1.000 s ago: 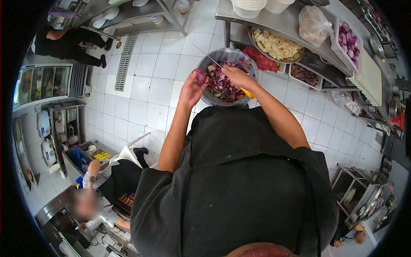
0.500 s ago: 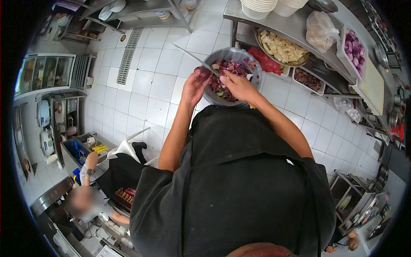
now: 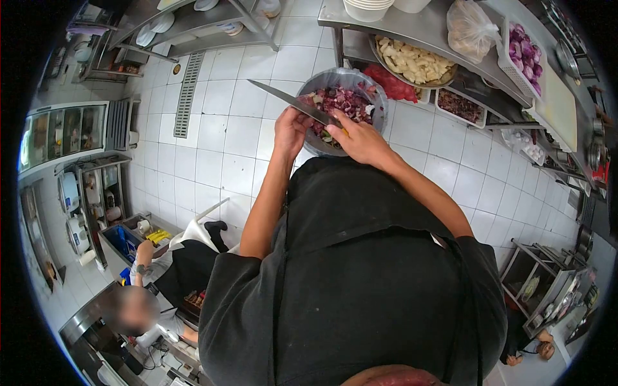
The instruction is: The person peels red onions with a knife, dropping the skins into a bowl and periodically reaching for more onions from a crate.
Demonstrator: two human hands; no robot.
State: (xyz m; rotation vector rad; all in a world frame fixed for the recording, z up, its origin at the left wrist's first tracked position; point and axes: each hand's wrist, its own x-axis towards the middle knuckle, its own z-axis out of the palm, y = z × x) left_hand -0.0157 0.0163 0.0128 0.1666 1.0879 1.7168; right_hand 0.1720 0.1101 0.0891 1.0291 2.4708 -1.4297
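My right hand point(image 3: 362, 139) grips a knife point(image 3: 283, 96) by its handle, its long blade slanting up and left with the broad face showing. Beside the blade, my left hand point(image 3: 291, 132) is closed, fingers curled; what they hold, if anything, is hidden behind the blade. Both hands are over the near left part of a round bin point(image 3: 380, 106) that stands on the floor against my apron. Purple-red peelings and trimmings point(image 3: 344, 100), which look like red onion, fill much of it, with some pale and green bits.
To the right, a steel table point(image 3: 418, 22) bears a plastic bag point(image 3: 472, 30), a basket of peeled red onions point(image 3: 524, 55) and a cutting board point(image 3: 559, 106). Beneath are a bowl of pale chunks point(image 3: 412, 59) and a tray point(image 3: 460, 107). A co-worker point(image 3: 164, 276) is at lower left, another person point(image 3: 524, 334) at lower right.
The knife has turned from edge-on to showing its broad face, and its tip sits a little lower and further left. My left hand has shifted slightly; the purple-red thing at its fingers no longer shows clearly.
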